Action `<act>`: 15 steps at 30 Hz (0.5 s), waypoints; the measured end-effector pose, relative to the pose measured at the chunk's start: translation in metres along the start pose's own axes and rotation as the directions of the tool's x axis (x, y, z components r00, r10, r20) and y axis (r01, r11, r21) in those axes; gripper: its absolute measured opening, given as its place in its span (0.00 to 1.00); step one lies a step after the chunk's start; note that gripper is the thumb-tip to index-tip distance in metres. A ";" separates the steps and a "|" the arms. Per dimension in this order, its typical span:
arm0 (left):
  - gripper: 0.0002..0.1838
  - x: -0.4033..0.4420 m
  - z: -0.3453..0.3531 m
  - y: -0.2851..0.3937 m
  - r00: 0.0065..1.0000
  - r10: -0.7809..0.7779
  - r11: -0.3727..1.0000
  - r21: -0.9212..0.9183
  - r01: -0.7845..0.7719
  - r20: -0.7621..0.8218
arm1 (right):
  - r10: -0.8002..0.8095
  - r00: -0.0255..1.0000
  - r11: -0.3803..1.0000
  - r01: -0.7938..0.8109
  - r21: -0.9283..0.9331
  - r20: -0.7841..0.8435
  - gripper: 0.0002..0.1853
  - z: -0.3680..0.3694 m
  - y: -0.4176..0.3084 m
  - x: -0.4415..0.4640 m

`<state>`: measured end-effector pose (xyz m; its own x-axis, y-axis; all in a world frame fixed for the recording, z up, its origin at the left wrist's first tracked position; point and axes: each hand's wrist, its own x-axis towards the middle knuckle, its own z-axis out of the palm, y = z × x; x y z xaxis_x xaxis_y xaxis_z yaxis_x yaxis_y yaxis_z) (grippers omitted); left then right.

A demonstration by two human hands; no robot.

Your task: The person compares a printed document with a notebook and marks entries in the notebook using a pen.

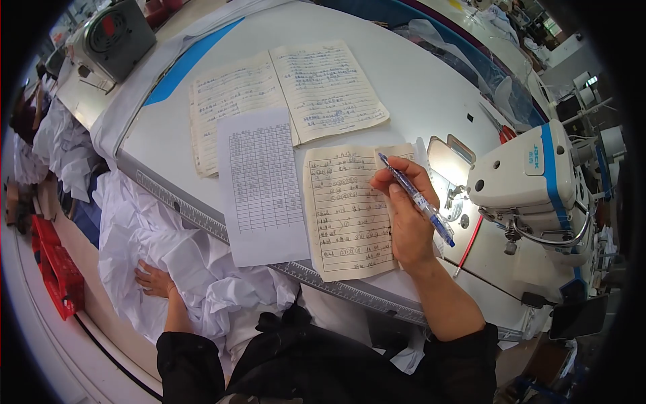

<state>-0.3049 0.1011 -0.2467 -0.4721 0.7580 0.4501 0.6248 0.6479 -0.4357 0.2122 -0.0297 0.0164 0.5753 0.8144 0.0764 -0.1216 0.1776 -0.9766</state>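
My right hand (412, 215) is closed around a blue and white pen (418, 200), over the right side of a small handwritten notebook (346, 232). The notebook's right edge is partly hidden by that hand. Left of it lies a printed sheet with a table (259, 188), overhanging the table edge. Behind both, a larger open notebook (333, 87) shows pages of blue handwriting. My left hand (155, 279) rests low on a heap of white cloth (145, 229), fingers stretched and partly sunk in the folds.
A white sewing machine (525, 168) stands right on the worktable (431, 81), with red-handled scissors (501, 128) behind it and a thin red stick (469, 246) in front. A measuring tape strip (182, 205) runs along the near edge. Another machine (114, 40) is back left.
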 end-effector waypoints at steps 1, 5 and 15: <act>0.22 0.000 0.000 0.000 1.000 -0.005 1.000 0.004 0.005 0.007 | 0.012 1.000 1.000 -0.012 0.004 -0.005 0.15 0.001 -0.001 0.000; 0.22 0.000 0.004 0.000 1.000 -0.001 1.000 0.001 0.001 -0.017 | 0.036 0.999 0.999 -0.035 0.017 -0.021 0.15 0.001 -0.003 0.001; 0.24 0.001 0.010 -0.001 1.000 0.010 1.000 0.026 -0.009 -0.025 | 0.059 0.998 0.994 -0.057 0.089 -0.023 0.16 -0.001 -0.003 0.002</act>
<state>-0.3124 0.1017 -0.2536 -0.4502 0.7623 0.4650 0.6125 0.6426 -0.4604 0.2142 -0.0290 0.0196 0.5858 0.8103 0.0139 -0.2258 0.1797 -0.9575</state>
